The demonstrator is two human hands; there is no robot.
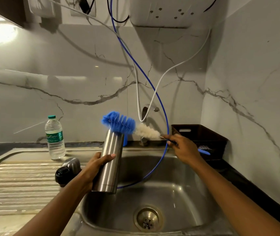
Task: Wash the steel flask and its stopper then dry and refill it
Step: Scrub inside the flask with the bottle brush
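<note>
My left hand [94, 165] grips the steel flask [109, 163] around its middle and holds it tilted above the left side of the sink [178, 189]. My right hand [183, 149] pinches the thin handle of a bottle brush [120, 124], whose blue and white bristles lie across the flask's open mouth, outside it. The black stopper [62, 174] and a steel cap [73, 165] lie on the drainboard left of the flask.
A plastic water bottle [55, 137] stands at the back of the ribbed drainboard [16, 181]. The tap [146, 114] rises behind the sink. A blue hose [163, 108] and a white hose hang into the basin. A dark basket [202, 138] sits at the right.
</note>
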